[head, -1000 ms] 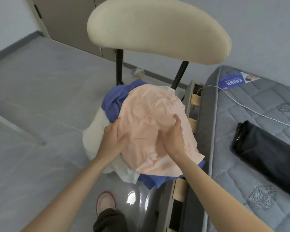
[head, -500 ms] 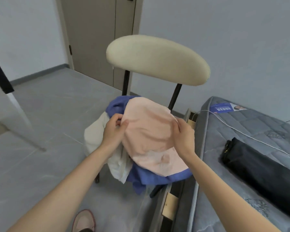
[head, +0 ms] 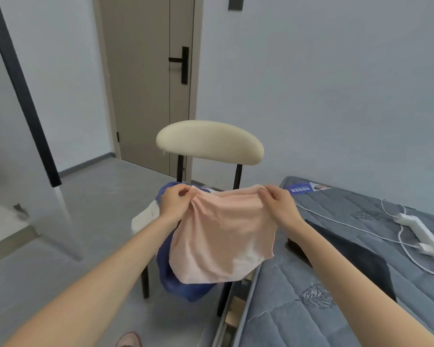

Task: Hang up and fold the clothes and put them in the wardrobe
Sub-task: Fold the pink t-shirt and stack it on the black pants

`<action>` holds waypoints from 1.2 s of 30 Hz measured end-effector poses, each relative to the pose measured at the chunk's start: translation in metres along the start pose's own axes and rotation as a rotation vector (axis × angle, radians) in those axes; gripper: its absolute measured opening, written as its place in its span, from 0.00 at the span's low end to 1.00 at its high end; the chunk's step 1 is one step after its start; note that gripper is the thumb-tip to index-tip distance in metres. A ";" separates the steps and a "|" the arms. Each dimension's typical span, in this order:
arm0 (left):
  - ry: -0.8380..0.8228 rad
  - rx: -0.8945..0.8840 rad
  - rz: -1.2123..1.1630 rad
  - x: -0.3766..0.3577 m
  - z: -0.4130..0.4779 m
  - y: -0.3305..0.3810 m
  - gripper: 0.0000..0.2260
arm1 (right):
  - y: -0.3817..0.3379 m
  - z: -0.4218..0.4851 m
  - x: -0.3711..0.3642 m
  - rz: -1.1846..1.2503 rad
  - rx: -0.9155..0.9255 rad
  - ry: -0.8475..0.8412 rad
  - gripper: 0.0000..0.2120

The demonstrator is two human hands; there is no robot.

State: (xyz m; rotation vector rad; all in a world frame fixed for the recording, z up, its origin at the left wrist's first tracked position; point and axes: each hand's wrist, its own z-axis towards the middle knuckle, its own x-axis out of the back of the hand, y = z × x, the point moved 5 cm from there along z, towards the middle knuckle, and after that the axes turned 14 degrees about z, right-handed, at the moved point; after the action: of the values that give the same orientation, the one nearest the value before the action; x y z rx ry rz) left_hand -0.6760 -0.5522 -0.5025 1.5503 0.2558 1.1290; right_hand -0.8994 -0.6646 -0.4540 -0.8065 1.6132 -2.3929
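Both hands grip a soft peach-pink fabric garment [head: 223,236] by its upper edge and hold it up in front of the chair. The left hand [head: 176,199] pinches the bunched left corner between thumb and curled fingers. The right hand [head: 278,204] has its fingers curled over the right corner. The upper edge sags a little between the two hands, and the rest of the cloth hangs down loosely, its lower hem curving in front of the chair seat.

The chair has a cream padded oval backrest [head: 209,141] on thin black metal legs. On its seat lies a crumpled blue garment [head: 176,284], which shows behind and below the pink one and droops over the seat's front. A white garment [head: 144,216] hangs over the seat's left side, partly hidden by the left forearm.

Just right of the chair is a bed with a grey quilted mattress [head: 323,309]. A dark folded piece of clothing [head: 356,254] lies on it, possibly trousers, though the right arm covers part of it. Farther right on the mattress are a white power strip [head: 421,231] and a thin white cable [head: 336,221].

Behind the chair stands a closed grey-brown door [head: 145,83] with a black handle [head: 183,63]. The toe of a pale pink shoe [head: 129,340] shows on the grey tiled floor [head: 98,234] at the bottom edge.
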 end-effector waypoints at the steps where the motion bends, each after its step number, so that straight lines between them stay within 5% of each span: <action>1: -0.021 0.041 -0.060 0.000 -0.005 0.002 0.07 | 0.001 -0.006 0.003 -0.001 -0.040 -0.012 0.14; 7: -0.142 0.097 -0.251 -0.002 -0.029 0.018 0.10 | 0.014 -0.033 0.014 -0.048 -0.212 0.013 0.11; 11: -0.227 0.056 -0.361 -0.001 -0.040 0.046 0.12 | 0.006 -0.049 -0.005 0.074 -0.181 -0.211 0.43; 13: -0.293 0.011 -0.439 0.002 -0.048 0.070 0.10 | 0.000 -0.056 -0.018 0.004 -0.113 -0.315 0.49; 15: -0.361 -0.046 -0.513 0.006 -0.056 0.099 0.08 | -0.006 -0.059 -0.025 -0.128 -0.053 -0.302 0.41; 18: -0.430 -0.145 -0.613 0.019 -0.067 0.145 0.03 | -0.034 -0.059 -0.018 -0.131 0.108 -0.127 0.09; 24: -0.281 -0.337 -0.540 0.073 -0.078 0.197 0.09 | -0.117 -0.048 0.041 0.267 0.163 0.211 0.12; 29: -0.545 -0.323 -0.311 0.075 -0.107 0.183 0.13 | -0.175 -0.035 0.079 0.434 0.192 0.376 0.13; 36: -0.808 -0.453 -0.082 0.054 -0.142 0.136 0.31 | -0.196 -0.035 0.080 0.730 0.084 0.356 0.10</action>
State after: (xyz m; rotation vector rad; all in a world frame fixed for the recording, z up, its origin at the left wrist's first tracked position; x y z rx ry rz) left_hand -0.8106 -0.4688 -0.3742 1.4375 -0.4495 0.3858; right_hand -0.9507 -0.5872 -0.2610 0.2293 1.5328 -2.0874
